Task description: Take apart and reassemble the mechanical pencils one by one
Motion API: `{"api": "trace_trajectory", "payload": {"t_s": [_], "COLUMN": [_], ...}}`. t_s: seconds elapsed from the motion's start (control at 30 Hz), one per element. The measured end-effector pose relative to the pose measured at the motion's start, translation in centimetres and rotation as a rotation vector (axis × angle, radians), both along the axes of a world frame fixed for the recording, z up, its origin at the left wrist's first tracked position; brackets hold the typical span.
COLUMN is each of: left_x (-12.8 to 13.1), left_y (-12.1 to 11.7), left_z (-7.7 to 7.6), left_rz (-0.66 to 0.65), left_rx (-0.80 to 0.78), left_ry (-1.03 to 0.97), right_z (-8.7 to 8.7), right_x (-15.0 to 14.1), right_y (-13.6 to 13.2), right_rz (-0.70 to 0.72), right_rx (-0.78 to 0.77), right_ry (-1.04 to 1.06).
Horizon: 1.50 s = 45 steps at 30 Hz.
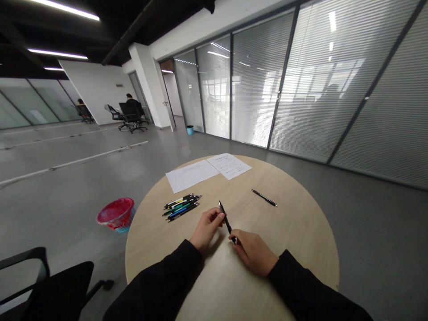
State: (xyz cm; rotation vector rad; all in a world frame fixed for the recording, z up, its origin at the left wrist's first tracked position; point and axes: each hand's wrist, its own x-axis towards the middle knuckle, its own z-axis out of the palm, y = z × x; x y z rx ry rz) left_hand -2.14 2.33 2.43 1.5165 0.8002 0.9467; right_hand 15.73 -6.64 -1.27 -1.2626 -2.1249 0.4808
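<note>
Between my two hands a black pen [227, 220] is held tilted above the table, its tip end pointing away from me. My left hand [207, 226] pinches it near the upper part with thumb and fingers. Around its lower end my right hand [253, 250] is closed. To the left of my left hand lies a pile of several pens [181, 207] in black, green, blue, yellow and white. A single black pen [264, 197] rests by itself on the right, apart from both hands.
The round wooden table [294, 232] carries two printed sheets, a left paper [191, 175] and a right paper [230, 166], at its far edge. A red-lined wastebasket [117, 213] and a black chair [56, 290] stand at the left. Farther back, a person [133, 103] sits among office chairs.
</note>
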Motion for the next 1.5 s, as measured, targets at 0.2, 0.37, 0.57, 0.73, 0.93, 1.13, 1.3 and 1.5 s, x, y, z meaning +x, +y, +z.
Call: {"api": "trace_trajectory", "payload": {"t_s": [0.2,0.37,0.57,0.73,0.93,1.13,1.3,1.5], "left_x": [0.1,0.2,0.1,0.1,0.1,-0.3,-0.5,-0.6], "left_y": [0.1,0.4,0.5,0.6,0.8,1.0,1.2,1.2], "left_z": [-0.5,-1.2,-1.4,-2.0,-2.7,-3.3,-3.5,-3.4], "left_rz": [0.041,0.044,0.043,0.012,-0.012,-0.049,-0.072,-0.081], "left_rx": [-0.016,-0.016,0.007,-0.069,-0.144,-0.122,-0.119,-0.111], "left_ry": [-0.038,-0.038,-0.023,-0.049,0.003,0.05,0.04,0.05], "right_z": [-0.4,-0.6,-1.1,-1.0,-0.6,-1.0,-1.7,-2.5], "right_x": [0.2,0.5,1.0,1.9,4.5,8.0,11.2,13.9], "right_y": [0.2,0.9,1.5,1.8,2.4,3.5,4.7,5.2], "right_rz": [-0.027,-0.103,-0.195,-0.272,-0.307,-0.406,-0.46,-0.562], "right_rx": [-0.109,-0.099,-0.118,-0.006,0.147,0.213,0.204,0.199], "right_ry": [0.309,0.434,0.495,0.374,0.208,0.093,-0.1,-0.31]}}
